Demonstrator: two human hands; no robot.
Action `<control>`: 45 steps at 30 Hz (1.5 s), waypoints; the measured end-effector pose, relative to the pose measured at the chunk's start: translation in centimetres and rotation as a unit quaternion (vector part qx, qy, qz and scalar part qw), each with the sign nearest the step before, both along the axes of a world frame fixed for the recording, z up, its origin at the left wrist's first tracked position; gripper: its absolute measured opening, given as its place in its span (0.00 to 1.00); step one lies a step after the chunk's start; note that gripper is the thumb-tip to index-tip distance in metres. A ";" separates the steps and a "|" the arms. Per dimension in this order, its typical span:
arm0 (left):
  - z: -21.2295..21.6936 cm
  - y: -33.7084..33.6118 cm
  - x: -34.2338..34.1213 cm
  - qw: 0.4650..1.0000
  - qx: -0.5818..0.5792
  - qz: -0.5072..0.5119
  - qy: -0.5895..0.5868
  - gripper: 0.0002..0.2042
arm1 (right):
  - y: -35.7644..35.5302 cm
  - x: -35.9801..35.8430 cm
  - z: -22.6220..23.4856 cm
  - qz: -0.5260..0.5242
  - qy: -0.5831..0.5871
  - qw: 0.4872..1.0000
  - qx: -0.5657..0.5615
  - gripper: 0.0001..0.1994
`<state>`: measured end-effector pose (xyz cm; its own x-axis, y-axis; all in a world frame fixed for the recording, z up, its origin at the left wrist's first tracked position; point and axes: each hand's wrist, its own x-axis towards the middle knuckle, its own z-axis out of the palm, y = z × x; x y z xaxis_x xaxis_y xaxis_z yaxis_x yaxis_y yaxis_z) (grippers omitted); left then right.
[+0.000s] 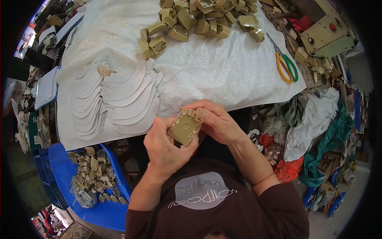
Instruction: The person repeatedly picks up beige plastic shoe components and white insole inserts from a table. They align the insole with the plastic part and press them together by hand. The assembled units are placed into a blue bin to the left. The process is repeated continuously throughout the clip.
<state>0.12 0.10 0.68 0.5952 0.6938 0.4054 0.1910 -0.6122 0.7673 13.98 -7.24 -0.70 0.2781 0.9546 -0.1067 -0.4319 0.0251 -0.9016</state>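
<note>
Between my hands is an olive shoe heel (184,129) with gold glitter covering wrapped around its rim; its flat inner face is turned up. My left hand (164,140) grips it from the left and below, thumb along the lower edge. My right hand (217,121) closes on the upper right side, thumb pressing the glitter edge at the top. Left of them on the table lie two fanned stacks of curved white cut pieces (133,93). A piece of gold glitter material (105,70) shows above these stacks. Bare olive heels (187,19) are piled at the table's far side.
White woven sheeting (199,67) covers the table. Scissors (285,65) with orange and green handles lie near its right edge. A blue plastic chair (65,163) at lower left holds several glitter-covered heels (95,169). Bags and scraps (310,119) crowd the right, below a green control box (328,35).
</note>
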 end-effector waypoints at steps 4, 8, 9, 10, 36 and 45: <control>-0.5 -1.1 1.0 0.988 0.135 0.078 0.009 0.24 | 0.7 -1.3 0.4 -0.123 -0.343 0.931 0.040 0.13; -1.0 -0.6 1.1 0.980 0.177 0.077 0.048 0.25 | 0.7 -1.8 -0.5 -0.108 -0.162 0.981 -0.014 0.13; -1.2 -0.3 0.9 0.982 0.166 0.074 0.052 0.25 | 0.6 -1.8 -0.6 -0.089 -0.058 0.994 -0.011 0.13; -1.3 -0.1 0.7 0.984 0.155 0.071 0.055 0.25 | 0.5 -2.0 -0.6 -0.069 0.048 0.996 -0.009 0.13; -2.7 8.4 -20.1 0.875 0.134 0.450 0.121 0.20 | 13.7 -1.3 0.6 -0.079 -0.756 0.644 0.083 0.07; -1.4 7.4 -3.7 0.957 0.228 0.114 0.136 0.16 | 14.8 -1.6 -0.1 -0.074 -0.786 0.604 0.104 0.01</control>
<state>-3.54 7.53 -0.71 0.5762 0.6064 0.5479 0.5143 -0.7901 0.3336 12.40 7.55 -0.81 -0.0357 0.8540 0.5190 0.9762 0.1410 -0.1649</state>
